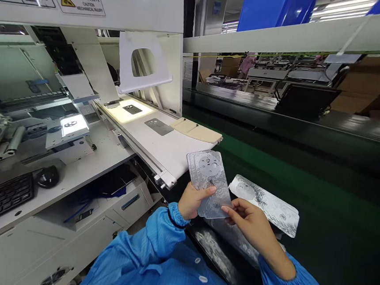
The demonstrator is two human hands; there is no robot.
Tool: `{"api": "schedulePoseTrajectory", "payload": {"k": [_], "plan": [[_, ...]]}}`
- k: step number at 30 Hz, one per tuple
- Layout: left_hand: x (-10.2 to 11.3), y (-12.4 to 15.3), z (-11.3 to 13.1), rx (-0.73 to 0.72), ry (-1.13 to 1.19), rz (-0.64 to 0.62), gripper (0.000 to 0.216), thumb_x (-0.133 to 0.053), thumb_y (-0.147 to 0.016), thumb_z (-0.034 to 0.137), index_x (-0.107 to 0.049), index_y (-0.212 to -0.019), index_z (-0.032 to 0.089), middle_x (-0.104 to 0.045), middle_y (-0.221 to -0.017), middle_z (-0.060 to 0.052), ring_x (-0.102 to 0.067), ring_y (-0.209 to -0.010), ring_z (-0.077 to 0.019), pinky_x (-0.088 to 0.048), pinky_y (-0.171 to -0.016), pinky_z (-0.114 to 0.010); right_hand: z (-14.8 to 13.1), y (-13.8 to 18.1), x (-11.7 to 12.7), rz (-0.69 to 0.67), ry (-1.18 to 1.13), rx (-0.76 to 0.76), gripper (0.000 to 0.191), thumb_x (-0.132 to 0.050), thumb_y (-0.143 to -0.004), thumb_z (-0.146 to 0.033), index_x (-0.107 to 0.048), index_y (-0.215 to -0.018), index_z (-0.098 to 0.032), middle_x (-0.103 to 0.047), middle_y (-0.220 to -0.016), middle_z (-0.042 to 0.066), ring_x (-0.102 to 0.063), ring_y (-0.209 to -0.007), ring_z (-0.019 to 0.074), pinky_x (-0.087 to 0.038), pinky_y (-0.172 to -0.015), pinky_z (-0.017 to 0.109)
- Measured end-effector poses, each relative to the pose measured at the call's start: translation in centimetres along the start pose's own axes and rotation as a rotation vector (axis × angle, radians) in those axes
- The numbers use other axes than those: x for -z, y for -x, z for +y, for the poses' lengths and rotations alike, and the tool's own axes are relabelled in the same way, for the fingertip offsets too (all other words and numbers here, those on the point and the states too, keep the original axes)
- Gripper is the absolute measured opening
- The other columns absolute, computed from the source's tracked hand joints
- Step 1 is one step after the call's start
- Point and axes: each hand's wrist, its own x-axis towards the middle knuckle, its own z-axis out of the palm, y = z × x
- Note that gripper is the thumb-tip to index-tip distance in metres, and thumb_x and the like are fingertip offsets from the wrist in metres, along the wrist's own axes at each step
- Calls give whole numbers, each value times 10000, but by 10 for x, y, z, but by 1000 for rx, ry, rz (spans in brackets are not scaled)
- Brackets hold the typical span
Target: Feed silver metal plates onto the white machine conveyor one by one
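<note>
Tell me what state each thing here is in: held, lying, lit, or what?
Left hand: gripping a fanned stack of clear plates, upright.
Right hand: fingertips pinching the stack's lower edge.
Marbled plate: lying flat on the green belt.
Grey plate: lying on the white conveyor.
Inspection window: lit.

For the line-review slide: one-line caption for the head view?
Left hand holds stacked clear plates; right hand touches their edge, another plate behind it.

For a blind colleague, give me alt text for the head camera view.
Left hand holds a small stack of patterned phone back covers; right hand pinches its lower edge. Another cover lies on the green conveyor belt, beside a white machine tray.
</note>
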Motion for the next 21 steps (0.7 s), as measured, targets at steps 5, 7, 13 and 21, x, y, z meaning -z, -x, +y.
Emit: {"api": "schedulePoseTrajectory", "payload": {"k": [5,7,13,21], "plan": [[-1,3,6,23,41,82,588,-844,-525,441,-713,-995,113,-749,-939,-103,-680,-953,-302,-503,-908,-430,7,-6,22,63,11,-20,543,-655,-648,-709,-628,-798,-188,-636,-653,33,-645,-582,201,-554,-586,344],[0,3,6,-5,-4,91,585,-848,-517,427,-717,-989,108,-751,-929,-108,-680,-956,-316,-505,-907,-441,12,-7,26,147,126,44,585,-613,-704,-692,-617,-987,-180,-659,-718,49,-658,-633,225,-564,-629,384],[-3,3,-12,-119,-66,69,551,-809,-606,459,-712,-1019,107,-735,-1041,-129,-674,-982,-297,-503,-921,-426,25,-3,-3,408,530,477,605,-504,-817,-668,-509,-1160,-171,-551,-1272,204,-534,-1187,349,-477,-950,525],[11,7,-16,4,-81,-156,712,-695,-675,636,-682,-1053,33,-733,-926,-207,-710,-866,-341,-564,-798,-478,21,-4,-12,275,331,339,414,-431,-893,-550,-565,-1077,-204,-686,-962,103,-681,-875,246,-573,-729,363]]}}
